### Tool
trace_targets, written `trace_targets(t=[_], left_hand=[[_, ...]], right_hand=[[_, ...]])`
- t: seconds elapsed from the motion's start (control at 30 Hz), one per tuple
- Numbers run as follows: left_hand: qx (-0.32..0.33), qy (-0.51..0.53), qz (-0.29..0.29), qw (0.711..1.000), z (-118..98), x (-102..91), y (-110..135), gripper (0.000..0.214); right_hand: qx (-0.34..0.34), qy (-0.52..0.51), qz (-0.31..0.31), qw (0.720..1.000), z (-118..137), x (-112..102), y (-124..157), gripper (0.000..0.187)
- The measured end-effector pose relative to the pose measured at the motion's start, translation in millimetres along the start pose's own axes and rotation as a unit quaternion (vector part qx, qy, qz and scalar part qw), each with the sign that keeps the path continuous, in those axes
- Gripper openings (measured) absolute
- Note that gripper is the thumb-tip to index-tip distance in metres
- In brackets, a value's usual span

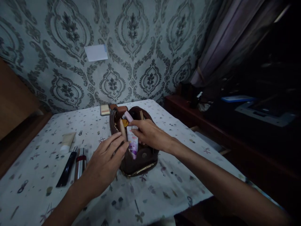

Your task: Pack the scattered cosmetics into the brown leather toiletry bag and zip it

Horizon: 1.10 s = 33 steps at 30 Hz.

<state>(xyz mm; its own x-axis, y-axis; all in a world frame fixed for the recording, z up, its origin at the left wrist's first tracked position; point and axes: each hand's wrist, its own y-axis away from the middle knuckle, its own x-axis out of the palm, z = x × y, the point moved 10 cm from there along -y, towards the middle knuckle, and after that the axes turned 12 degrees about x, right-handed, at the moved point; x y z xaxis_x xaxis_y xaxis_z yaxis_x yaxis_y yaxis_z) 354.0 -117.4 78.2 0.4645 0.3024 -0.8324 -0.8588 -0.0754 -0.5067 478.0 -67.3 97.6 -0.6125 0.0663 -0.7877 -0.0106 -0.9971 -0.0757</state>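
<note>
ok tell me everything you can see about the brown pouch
The brown pouch looks like leather, dark and rounded, with a gold zipper along its near edge and a snap on the front. It stands open on the patterned tablecloth, packed with upright items, among them a white tube that the right hand grips. The left hand rests on its left rim.

Print on the white tube (133, 142) is too blurred to read.

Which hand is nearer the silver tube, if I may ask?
Left. The left hand is just right of the silver tube; the right hand, farther, grips a white tube in the pouch.
</note>
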Motion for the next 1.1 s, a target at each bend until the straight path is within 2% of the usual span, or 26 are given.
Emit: trace_targets(t=[0.27, 0.43, 0.6, 0.7, 0.87, 1.0, 1.1], left_hand=[[0.001, -0.003, 0.028, 1.000, -1, 5.1, 2, 0.039], [0.001, 0.001, 0.017, 1.000, 0, 1.9, 0, 0.037], [0.005, 0.006, 0.008, 1.000, -1, 1.3, -1, 0.036], [0.004, -0.001, 0.002, 1.000, -1, 0.7, 0, 0.036], [0.010, -0.012, -0.006, 1.000, -3, 0.3, 1, 0.036], [0.011, -0.026, -0.006, 1.000, -4, 0.3, 1, 0.038], [0.009, -0.025, 0.002, 1.000, -4, 1.4, 1, 0.039]], right_hand=[[0.055, -0.009, 0.022, 0.998, -4, 4, -5, 0.026], [0.086, 0.006, 0.008, 0.996, -11, 4, -6, 0.021], [0.053, 0.132, -0.040, 0.989, -6, 1, -6, 0.016], [0.053, 0.183, -0.057, 0.980, -5, -1, -5, 0.020], [0.067, 0.203, -0.065, 0.975, -3, -6, 2, 0.021], [0.044, 0.205, -0.088, 0.974, 3, -9, 16, 0.020], [0.031, 0.203, -0.066, 0.977, 5, -1, 24, 0.023]])
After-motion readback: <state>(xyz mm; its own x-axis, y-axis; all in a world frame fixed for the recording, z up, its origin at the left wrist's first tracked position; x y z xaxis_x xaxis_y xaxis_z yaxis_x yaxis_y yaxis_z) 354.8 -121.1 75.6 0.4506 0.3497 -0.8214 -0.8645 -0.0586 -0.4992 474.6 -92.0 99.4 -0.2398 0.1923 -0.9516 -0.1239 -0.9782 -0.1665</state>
